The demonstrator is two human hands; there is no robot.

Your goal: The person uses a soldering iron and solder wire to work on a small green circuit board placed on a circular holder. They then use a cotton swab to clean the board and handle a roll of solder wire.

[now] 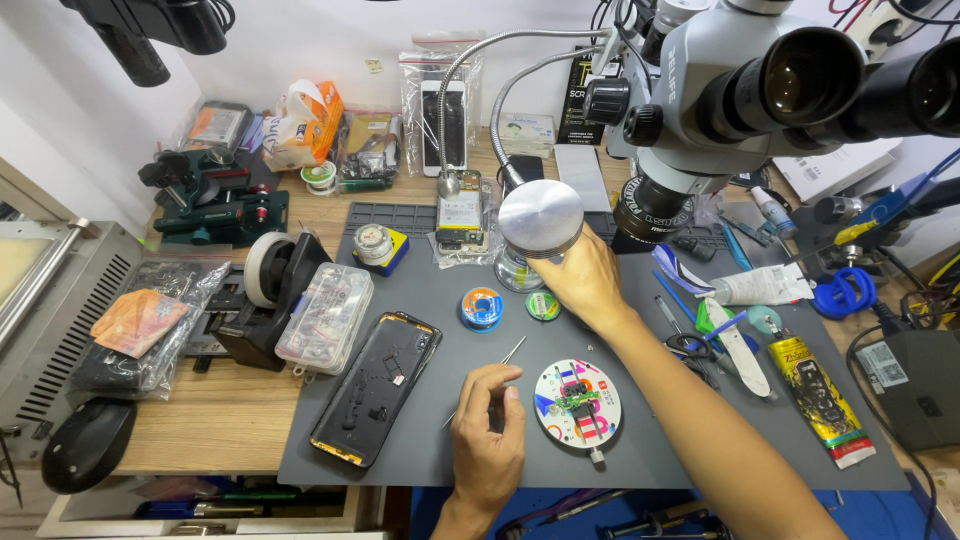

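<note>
- While the left hand (487,425) pinches slim tweezers (497,372) near the mat's front edge, their tips slant up and right.
- Just right of that hand lies the round board holder (577,403), apart from it.
- Further back, the right hand (583,278) reaches across, fingers curled on a glass jar (532,232) with a metal lid.
- An opened phone shell (376,387) lies to the left.
</note>
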